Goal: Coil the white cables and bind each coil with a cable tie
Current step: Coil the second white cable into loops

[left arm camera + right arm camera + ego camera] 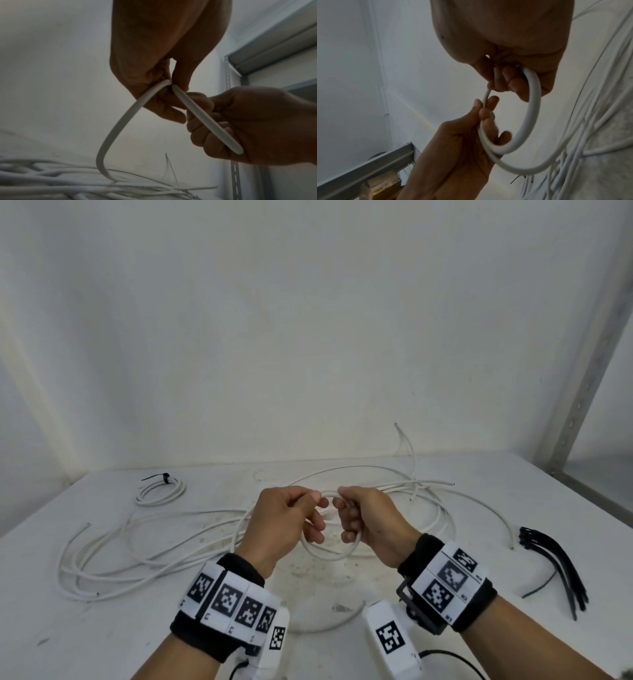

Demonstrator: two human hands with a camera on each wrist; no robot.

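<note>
From the head view, my left hand point(287, 517) and right hand point(368, 517) meet at the centre of the frame, each grip closed on the same small loop point(330, 554) of white cable, held above the bench point(445, 628). The loose cables point(154, 549) sprawl behind and to the left. A finished coil point(161, 491) with its black tie lies at upper left; spare ties point(555, 563) lie at right.

In the left wrist view, my left thumb and fingers pinch the loop at centre frame, and the right hand point(240, 128) wraps the strand at lower right.

In the right wrist view, my right fingers curl round the loop point(530, 115), and the left hand point(471, 128) pinches it at lower centre.

The cable looks stiff, I judge; if either grip slackens, the loop may spring open. The trailing length could also snag in the tangled pile as I pull more in.
</note>
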